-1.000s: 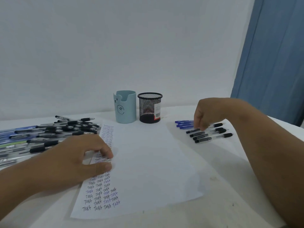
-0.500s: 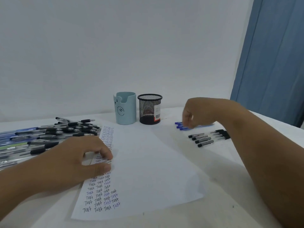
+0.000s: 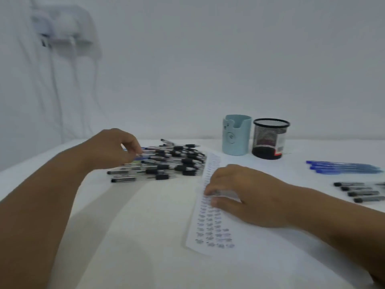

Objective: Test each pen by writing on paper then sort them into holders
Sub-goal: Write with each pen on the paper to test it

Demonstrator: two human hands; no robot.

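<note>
My left hand (image 3: 116,149) has left the paper and reached the pen pile, and my right hand (image 3: 235,197) has come over from the sorted pens onto the sheet. The white tabletop (image 3: 135,236) carries the paper (image 3: 210,232), where my right hand lies palm down, fingers bent; a pale blur beneath them keeps me from telling whether it holds anything. Left of the paper is the pen pile (image 3: 175,161); my left fingers curl onto it, though I cannot tell if they grip a pen. Behind the paper stand the blue holder (image 3: 236,135) and the mesh holder (image 3: 269,138), side by side. At the right lie blue pens (image 3: 341,166) and, nearer me, black pens (image 3: 360,191).
</note>
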